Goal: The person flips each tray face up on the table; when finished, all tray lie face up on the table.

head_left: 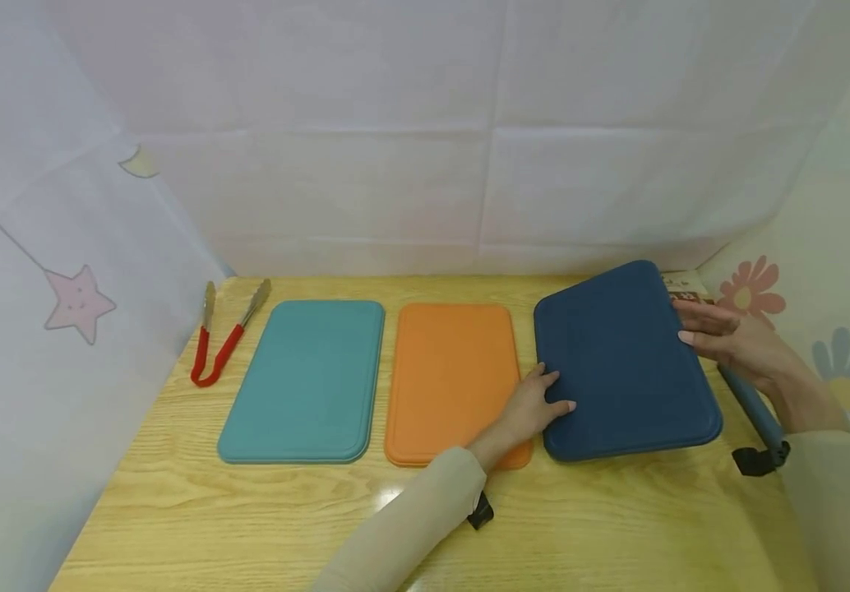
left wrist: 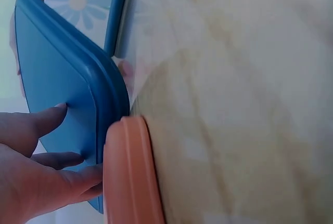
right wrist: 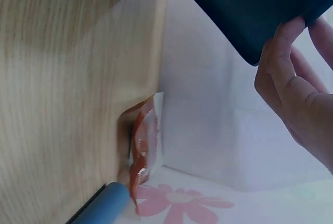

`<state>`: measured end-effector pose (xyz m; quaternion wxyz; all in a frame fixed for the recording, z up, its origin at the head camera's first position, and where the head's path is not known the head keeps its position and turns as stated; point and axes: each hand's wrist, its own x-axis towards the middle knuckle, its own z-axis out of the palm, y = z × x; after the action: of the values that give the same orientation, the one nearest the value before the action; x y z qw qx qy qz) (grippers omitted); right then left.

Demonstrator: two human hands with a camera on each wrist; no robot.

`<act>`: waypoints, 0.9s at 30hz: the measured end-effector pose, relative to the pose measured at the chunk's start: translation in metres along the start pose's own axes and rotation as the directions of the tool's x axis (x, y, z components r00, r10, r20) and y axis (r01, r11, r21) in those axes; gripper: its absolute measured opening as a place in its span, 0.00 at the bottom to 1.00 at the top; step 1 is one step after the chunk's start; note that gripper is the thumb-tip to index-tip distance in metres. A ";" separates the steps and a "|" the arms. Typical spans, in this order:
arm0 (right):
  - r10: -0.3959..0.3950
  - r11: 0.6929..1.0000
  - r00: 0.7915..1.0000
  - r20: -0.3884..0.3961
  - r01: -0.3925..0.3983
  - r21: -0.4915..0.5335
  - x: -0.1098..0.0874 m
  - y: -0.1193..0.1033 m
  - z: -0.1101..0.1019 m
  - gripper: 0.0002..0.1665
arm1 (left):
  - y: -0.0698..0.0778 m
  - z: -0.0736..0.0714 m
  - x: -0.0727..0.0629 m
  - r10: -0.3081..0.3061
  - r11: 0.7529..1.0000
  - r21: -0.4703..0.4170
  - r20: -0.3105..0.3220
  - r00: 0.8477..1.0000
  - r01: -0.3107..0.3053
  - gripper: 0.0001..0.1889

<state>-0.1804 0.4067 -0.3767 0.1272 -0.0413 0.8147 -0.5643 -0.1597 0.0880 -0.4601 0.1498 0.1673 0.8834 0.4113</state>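
Note:
A flat, dark blue rectangular panel (head_left: 621,370) with rounded corners is tilted, its right side raised off the table. My right hand (head_left: 746,345) grips that raised right edge, with the thumb on top; the right wrist view shows its fingers (right wrist: 283,42) round the edge near a corner. My left hand (head_left: 528,407) rests spread fingertips on the panel's left part. A stepped rim runs along the panel (left wrist: 67,73) in the left wrist view. That hand's wrist passes over a flat orange panel (head_left: 450,378) of similar shape.
A teal panel (head_left: 302,382) lies left of the orange one, and red-handled tongs (head_left: 218,353) lie at the far left. Behind the blue panel is a printed packet (head_left: 684,286). A blue rounded bar (head_left: 750,403) lies at right. Hanging cloth (head_left: 366,164) borders the wooden table (head_left: 262,526).

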 end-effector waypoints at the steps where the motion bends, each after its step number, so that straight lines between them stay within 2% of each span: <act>1: 0.004 1.000 1.000 -0.004 -0.004 0.001 0.000 -0.003 0.001 0.38 | 0.001 0.000 -0.004 0.005 1.000 -0.003 0.004 1.000 -0.005 0.32; 9: 0.024 0.999 1.000 0.001 -0.024 -0.041 -0.006 -0.021 0.005 0.38 | 0.006 0.002 -0.039 0.060 0.998 -0.002 0.074 0.995 -0.060 0.40; 15: 0.018 1.000 1.000 -0.007 -0.018 -0.013 -0.006 -0.036 0.009 0.38 | 0.014 0.009 -0.055 0.121 0.991 0.052 0.102 0.987 -0.126 0.51; 19: 0.012 0.999 1.000 -0.013 -0.012 0.045 -0.007 -0.044 0.013 0.38 | 0.016 0.015 -0.061 0.168 0.977 0.116 0.089 0.982 -0.178 0.54; 23: 0.025 0.999 0.999 -0.035 -0.024 0.021 -0.008 -0.054 0.016 0.38 | 0.017 0.019 -0.064 0.196 0.973 0.115 0.054 0.979 -0.201 0.52; 27: 0.027 0.999 0.999 -0.017 -0.027 0.029 -0.006 -0.062 0.022 0.38 | 0.017 0.021 -0.066 0.219 0.969 0.112 0.018 0.976 -0.219 0.51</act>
<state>-0.1741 0.3660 -0.3255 0.1283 -0.0237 0.8080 -0.5745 -0.0887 0.0849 -0.4518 0.0961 0.2732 0.8810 0.3742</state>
